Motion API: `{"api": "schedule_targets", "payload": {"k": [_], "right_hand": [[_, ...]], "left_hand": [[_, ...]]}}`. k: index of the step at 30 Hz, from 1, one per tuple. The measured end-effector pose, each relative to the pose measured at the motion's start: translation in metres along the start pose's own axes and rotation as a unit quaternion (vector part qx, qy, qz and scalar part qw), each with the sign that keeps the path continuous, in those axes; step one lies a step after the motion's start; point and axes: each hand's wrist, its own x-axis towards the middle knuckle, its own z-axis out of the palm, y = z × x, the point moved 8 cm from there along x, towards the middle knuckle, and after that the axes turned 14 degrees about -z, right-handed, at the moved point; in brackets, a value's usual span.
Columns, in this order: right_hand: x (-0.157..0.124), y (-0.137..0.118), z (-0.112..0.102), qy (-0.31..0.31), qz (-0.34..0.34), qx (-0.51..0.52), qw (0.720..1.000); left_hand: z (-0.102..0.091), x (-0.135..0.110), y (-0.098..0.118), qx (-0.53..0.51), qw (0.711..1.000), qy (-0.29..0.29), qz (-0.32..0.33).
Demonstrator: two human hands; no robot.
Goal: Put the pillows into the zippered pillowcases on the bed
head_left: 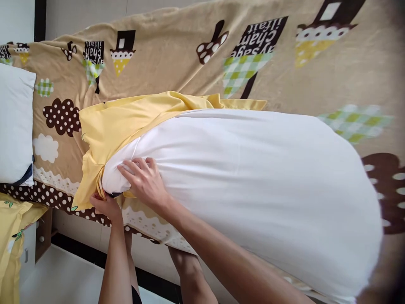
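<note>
A white pillow (268, 181) lies across the bed, its left end tucked partly into a yellow pillowcase (117, 122). Most of the pillow sticks out to the right. My left hand (107, 207) is closed on the edge of the pillowcase by the pillow's lower left corner, where a bit of dark trim shows. Just right of it, my right hand (144, 181) grips the pillow near that corner with bent fingers pressed into the white fabric. The thumb of the right hand is hidden.
A beige patterned blanket (171, 50) covers the bed. Another white pillow (15, 122) with a navy corner lies at the far left. Yellow printed fabric (9, 236) hangs at the lower left, beside a white drawer front (28, 249). My legs stand against the bed's near edge.
</note>
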Motion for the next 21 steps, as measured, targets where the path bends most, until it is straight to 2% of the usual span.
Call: {"api": "schedule_targets", "payload": {"k": [2, 3, 8, 10, 11, 12, 14, 16, 19, 21], "right_hand": [[0.001, 0.002, -0.001, -0.011, 0.004, 0.01, 1.0], [0.003, 0.003, -0.004, -0.008, 0.01, 0.013, 1.0], [0.027, 0.02, -0.024, 0.041, 0.08, 0.038, 0.995], [0.037, 0.024, -0.022, 0.038, 0.103, 0.05, 0.993], [0.041, 0.023, -0.019, 0.031, 0.107, 0.054, 0.992], [0.042, 0.022, -0.014, 0.023, 0.107, 0.056, 0.992], [0.041, 0.018, -0.003, 0.011, 0.099, 0.06, 0.993], [0.034, 0.014, 0.008, 0.007, 0.095, 0.062, 0.993], [0.023, 0.008, 0.022, -0.005, 0.096, 0.062, 0.993], [0.018, 0.004, 0.029, -0.019, 0.096, 0.063, 0.993]], "left_hand": [[0.003, 0.007, -0.001, -0.016, 0.999, -0.009, -0.03], [0.002, 0.013, 0.006, -0.026, 0.999, -0.013, -0.027], [-0.012, 0.045, 0.081, -0.091, 0.988, -0.012, 0.123], [-0.013, 0.047, 0.098, -0.106, 0.983, 0.005, 0.147], [-0.011, 0.045, 0.099, -0.106, 0.984, 0.015, 0.141], [-0.01, 0.041, 0.095, -0.104, 0.986, 0.027, 0.125], [-0.007, 0.029, 0.073, -0.108, 0.99, 0.041, 0.077], [-0.002, 0.013, 0.042, -0.123, 0.992, 0.008, 0.028], [0.019, -0.011, 0.007, -0.133, 0.982, -0.132, -0.001], [0.041, -0.024, 0.007, -0.11, 0.966, -0.233, 0.033]]}}
